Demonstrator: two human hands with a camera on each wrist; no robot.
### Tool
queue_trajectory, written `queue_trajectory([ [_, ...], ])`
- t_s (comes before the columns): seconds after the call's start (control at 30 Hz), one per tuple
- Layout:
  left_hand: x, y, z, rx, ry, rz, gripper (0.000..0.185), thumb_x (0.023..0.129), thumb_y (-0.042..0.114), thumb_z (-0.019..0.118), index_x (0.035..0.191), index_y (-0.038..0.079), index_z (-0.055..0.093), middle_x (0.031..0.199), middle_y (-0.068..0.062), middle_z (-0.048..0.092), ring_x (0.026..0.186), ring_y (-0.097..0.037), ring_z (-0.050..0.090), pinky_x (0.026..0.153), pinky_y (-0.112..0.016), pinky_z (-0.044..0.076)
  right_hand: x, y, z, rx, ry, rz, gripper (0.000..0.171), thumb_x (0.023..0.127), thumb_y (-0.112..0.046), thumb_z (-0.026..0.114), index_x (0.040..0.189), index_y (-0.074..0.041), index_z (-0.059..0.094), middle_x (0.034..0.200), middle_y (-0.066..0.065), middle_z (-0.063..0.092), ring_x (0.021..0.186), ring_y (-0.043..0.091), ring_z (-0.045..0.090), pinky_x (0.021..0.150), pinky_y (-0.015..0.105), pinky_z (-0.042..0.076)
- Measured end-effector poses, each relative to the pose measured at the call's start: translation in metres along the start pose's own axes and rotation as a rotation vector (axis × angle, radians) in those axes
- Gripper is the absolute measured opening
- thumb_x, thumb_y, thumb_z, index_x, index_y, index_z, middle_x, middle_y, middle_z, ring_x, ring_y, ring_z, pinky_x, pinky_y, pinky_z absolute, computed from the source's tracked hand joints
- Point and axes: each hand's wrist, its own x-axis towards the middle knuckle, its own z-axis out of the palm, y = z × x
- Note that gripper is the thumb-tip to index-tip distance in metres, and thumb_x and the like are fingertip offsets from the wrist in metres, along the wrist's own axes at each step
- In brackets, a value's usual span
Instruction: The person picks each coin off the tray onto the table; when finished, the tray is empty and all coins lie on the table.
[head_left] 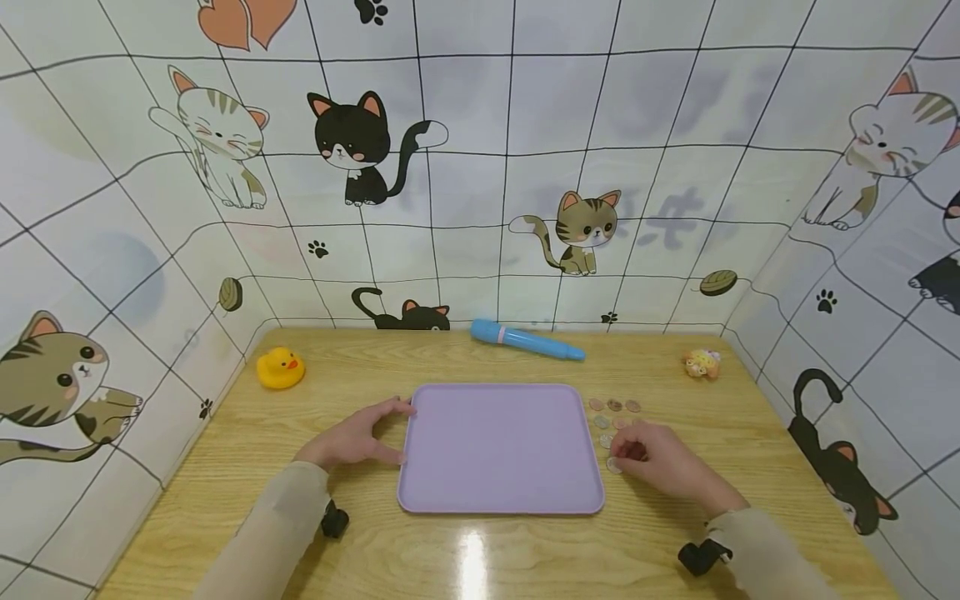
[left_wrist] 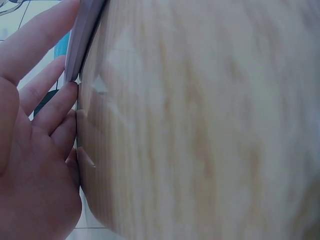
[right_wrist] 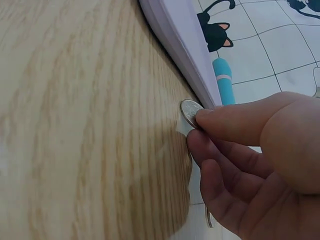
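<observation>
A silver coin (right_wrist: 190,111) is pinched between the thumb and finger of my right hand (head_left: 660,460), tilted up beside the tray's right edge. Several more coins (head_left: 615,405), some coppery and some silver, lie on the table just beyond that hand. The shallow purple tray (head_left: 498,450) sits in the middle with nothing on it. At its left side my left hand (head_left: 360,435) has thumb and fingers spread, fingertips right at the rim. In the left wrist view, the fingers (left_wrist: 45,85) reach out fairly straight to the tray's edge.
On the wooden table (head_left: 375,550), a blue marker-like stick (head_left: 527,340) lies behind the tray. A yellow rubber duck (head_left: 281,367) stands at the back left, and a small pastel figurine (head_left: 702,363) at the back right. Cat-printed walls (head_left: 480,167) enclose the back and sides.
</observation>
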Motion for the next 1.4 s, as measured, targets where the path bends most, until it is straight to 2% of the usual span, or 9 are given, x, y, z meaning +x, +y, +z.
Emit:
queue_trajectory([
  [0.37, 0.000, -0.005, 0.001, 0.000, -0.007, 0.026, 0.073, 0.079, 0.034, 0.094, 0.143, 0.030, 0.058, 0.173, -0.011, 0.028, 0.160, -0.040, 0.016, 0.128, -0.066, 0.010, -0.002, 0.002, 0.004, -0.106, -0.020, 0.055, 0.008, 0.094, -0.009, 0.078, 0.095, -0.015, 0.072, 0.087, -0.013, 0.068, 0.079, -0.001, 0.061, 0.069, 0.023, 0.055],
  [0.5, 0.001, -0.006, 0.000, -0.006, -0.004, 0.026, 0.073, 0.078, 0.034, 0.094, 0.142, 0.032, 0.059, 0.172, -0.011, 0.028, 0.160, -0.040, 0.016, 0.127, -0.067, 0.009, -0.004, 0.001, 0.003, -0.112, -0.034, 0.066, 0.007, 0.095, -0.014, 0.079, 0.099, -0.015, 0.073, 0.088, -0.012, 0.068, 0.079, -0.001, 0.061, 0.069, 0.024, 0.056],
  [0.63, 0.002, -0.008, 0.000, -0.016, -0.001, 0.020, 0.073, 0.077, 0.035, 0.095, 0.141, 0.033, 0.059, 0.173, -0.010, 0.028, 0.161, -0.040, 0.016, 0.127, -0.067, 0.009, -0.007, 0.000, 0.002, -0.097, -0.050, 0.078, 0.015, 0.094, -0.021, 0.080, 0.103, -0.014, 0.072, 0.089, -0.011, 0.067, 0.079, 0.000, 0.059, 0.068, 0.024, 0.055],
  [0.9, 0.003, -0.006, -0.002, -0.012, -0.009, 0.019, 0.073, 0.079, 0.034, 0.094, 0.142, 0.032, 0.058, 0.173, -0.011, 0.026, 0.160, -0.041, 0.016, 0.127, -0.068, 0.009, -0.005, 0.000, 0.005, -0.132, -0.009, 0.044, 0.007, 0.097, -0.019, 0.077, 0.099, -0.015, 0.072, 0.082, -0.014, 0.064, 0.073, -0.001, 0.055, 0.066, 0.024, 0.052],
  [1.13, 0.002, -0.005, -0.002, -0.012, -0.014, 0.025, 0.074, 0.079, 0.033, 0.094, 0.143, 0.029, 0.058, 0.173, -0.012, 0.026, 0.160, -0.041, 0.015, 0.127, -0.067, 0.009, -0.003, 0.002, 0.010, -0.137, 0.025, 0.071, 0.010, 0.095, -0.020, 0.079, 0.099, -0.015, 0.070, 0.080, -0.012, 0.060, 0.070, 0.000, 0.052, 0.061, 0.022, 0.048],
  [1.4, 0.003, -0.006, -0.002, -0.023, -0.014, 0.032, 0.072, 0.080, 0.030, 0.094, 0.143, 0.028, 0.059, 0.173, -0.013, 0.027, 0.160, -0.043, 0.015, 0.126, -0.069, 0.009, -0.003, 0.002, 0.012, -0.147, 0.059, 0.062, 0.012, 0.092, -0.017, 0.080, 0.096, -0.014, 0.069, 0.077, -0.012, 0.059, 0.068, 0.000, 0.051, 0.059, 0.022, 0.047],
])
